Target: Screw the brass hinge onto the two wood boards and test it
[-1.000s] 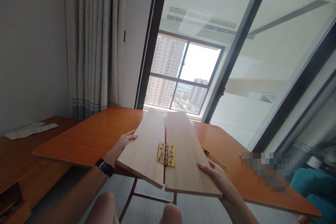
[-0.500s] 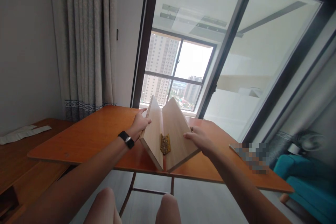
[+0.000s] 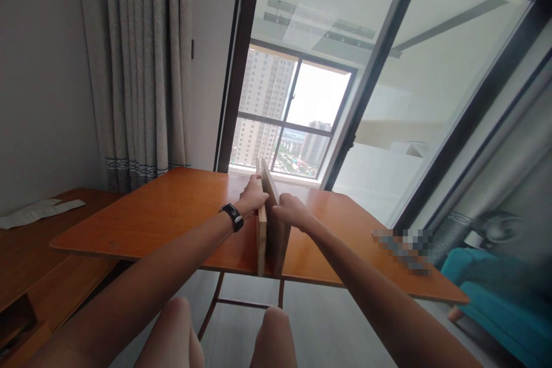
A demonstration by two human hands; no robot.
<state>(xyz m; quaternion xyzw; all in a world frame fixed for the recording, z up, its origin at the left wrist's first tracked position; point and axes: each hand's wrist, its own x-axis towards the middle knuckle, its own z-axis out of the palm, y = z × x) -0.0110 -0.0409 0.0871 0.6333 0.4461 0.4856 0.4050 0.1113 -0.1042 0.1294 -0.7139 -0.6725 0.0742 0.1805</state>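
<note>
Orange wooden table, two pale wooden boards standing upright, edge-on

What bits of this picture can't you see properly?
From the head view:
Inner faces of the two pale wooden boards: hidden by each other.
Screen of the black wristwatch on the left hand: too small.
Grey pixelated patch on the orange table: blurred.
Teal cushioned seat: cut off by the right edge.

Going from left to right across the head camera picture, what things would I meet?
White paper strip → long curtain → left hand → two wooden boards standing on edge → right hand → teal couch
</note>
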